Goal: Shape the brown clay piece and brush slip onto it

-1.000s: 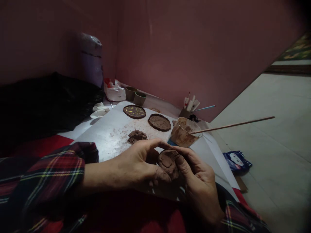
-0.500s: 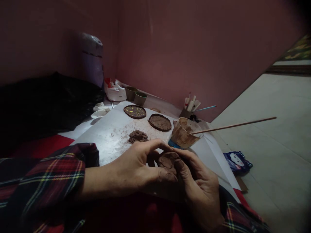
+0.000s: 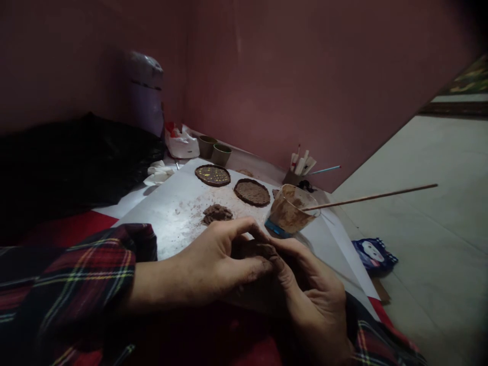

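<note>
My left hand (image 3: 213, 262) and my right hand (image 3: 310, 295) meet low in the middle, both closed around a brown clay lump (image 3: 256, 249). Only the lump's top edge shows between the thumbs and fingertips. Both arms wear red plaid sleeves. The hands hover over the near edge of a white sheet (image 3: 179, 203). Just beyond them stands a clear cup (image 3: 290, 209) smeared with brown slip, with a long wooden stick (image 3: 371, 196) leaning out to the right.
On the sheet lie a loose clay pile (image 3: 216, 213), a plain clay disc (image 3: 252, 192) and a yellow-dotted disc (image 3: 212, 175). Behind are two small cups (image 3: 214, 147), a white bag (image 3: 182, 143), a tool holder (image 3: 299, 168), and a blue packet (image 3: 373, 253) on the floor.
The clay piece, earlier tilted up with its flat face showing, has been lowered and folded in between both hands; my left thumb now covers it.
</note>
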Motion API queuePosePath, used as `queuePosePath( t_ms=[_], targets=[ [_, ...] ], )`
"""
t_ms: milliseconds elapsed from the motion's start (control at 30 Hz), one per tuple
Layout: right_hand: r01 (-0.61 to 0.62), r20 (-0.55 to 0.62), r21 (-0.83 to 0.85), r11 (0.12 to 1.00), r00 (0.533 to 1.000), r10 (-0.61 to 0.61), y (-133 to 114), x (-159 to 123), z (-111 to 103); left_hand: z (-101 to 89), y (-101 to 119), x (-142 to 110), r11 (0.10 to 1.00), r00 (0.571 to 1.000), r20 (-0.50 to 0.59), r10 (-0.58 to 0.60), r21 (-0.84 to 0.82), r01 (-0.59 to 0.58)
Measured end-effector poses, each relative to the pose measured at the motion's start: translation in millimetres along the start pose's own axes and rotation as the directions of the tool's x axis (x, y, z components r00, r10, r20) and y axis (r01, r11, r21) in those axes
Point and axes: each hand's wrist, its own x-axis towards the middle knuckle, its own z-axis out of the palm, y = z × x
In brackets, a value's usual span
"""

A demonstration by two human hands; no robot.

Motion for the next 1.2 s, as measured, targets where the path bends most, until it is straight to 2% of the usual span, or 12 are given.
queuePosePath(
  t_ms=[133,400,600,700,800,900,1067,1200],
  targets=[
    [-0.006,-0.001,0.021,1.0,1.0,0.006,-0.9,-1.0,0.7,0.0,-1.5,-0.8,0.996,0.999,0.017,-0.04,-0.082,0.041],
    [-0.023,0.049,0.071,0.997,0.999,0.019,1.4,-1.1,-0.3,-0.8,1.5,-1.4,0.997,0.999,0.016,-0.033,-0.064,0.034],
    [-0.103,0.042,0.071,0.992,0.994,0.1,3.6,1.7,-0.8,-3.5,-3.2,3.5,0.996,0.999,0.018,-0.03,-0.079,0.031],
    [-0.107,0.022,0.079,0.991,0.994,0.106,3.1,2.8,-1.4,-3.6,-5.7,4.3,0.99,0.998,0.054,-0.027,-0.135,0.034],
    [-0.153,0.007,0.097,0.983,0.988,0.153,2.3,3.5,-2.2,-2.6,-4.6,3.2,0.98,0.993,0.099,-0.067,-0.18,0.085],
    [-0.174,-0.022,0.091,0.981,0.984,0.176,1.7,5.3,-2.8,-1.9,-0.3,1.7,0.989,0.989,0.119,-0.083,-0.111,0.097],
    [-0.168,-0.032,0.096,0.981,0.985,0.171,1.6,8.5,-2.4,-2.7,4.5,0.2,0.985,0.998,0.068,0.015,0.172,-0.026],
    [-0.151,-0.033,0.1,0.984,0.987,0.155,0.2,7.7,-2.1,-3.9,4.1,0.0,0.974,0.997,0.056,0.06,0.215,-0.071]
  ],
)
